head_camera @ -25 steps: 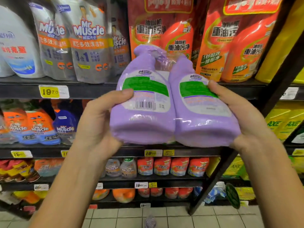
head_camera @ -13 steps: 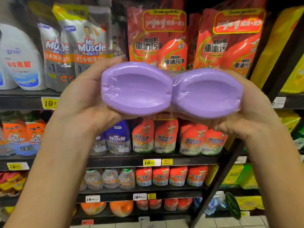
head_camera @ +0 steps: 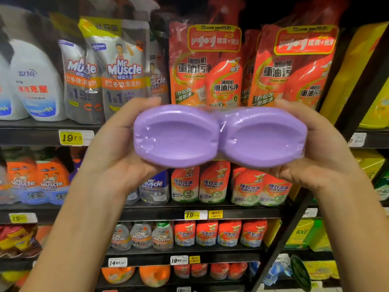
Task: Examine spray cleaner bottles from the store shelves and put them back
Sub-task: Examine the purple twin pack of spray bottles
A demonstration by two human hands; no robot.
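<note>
A twin pack of purple spray cleaner bottles [head_camera: 220, 135], wrapped together in clear film, is held up in front of the shelves with both oval bottoms facing me. My left hand [head_camera: 114, 148] grips the left bottle from its side, thumb over the top. My right hand [head_camera: 324, 148] grips the right bottle the same way. The bottles' labels and spray heads are hidden behind the bottoms.
Behind the pack stand grey Mr Muscle refill pouches [head_camera: 122, 70] and red-orange degreaser packs [head_camera: 206, 66] on a dark shelf [head_camera: 31, 133]. Lower shelves hold several orange and grey bottles [head_camera: 212, 184]. A black upright post [head_camera: 357, 98] runs diagonally at the right, with yellow packs [head_camera: 374, 106] beyond it.
The pack has been tipped from label-side-up to bottoms facing me, and it now sits slightly lower against the shelves than half a second ago. Both hands kept their grip.
</note>
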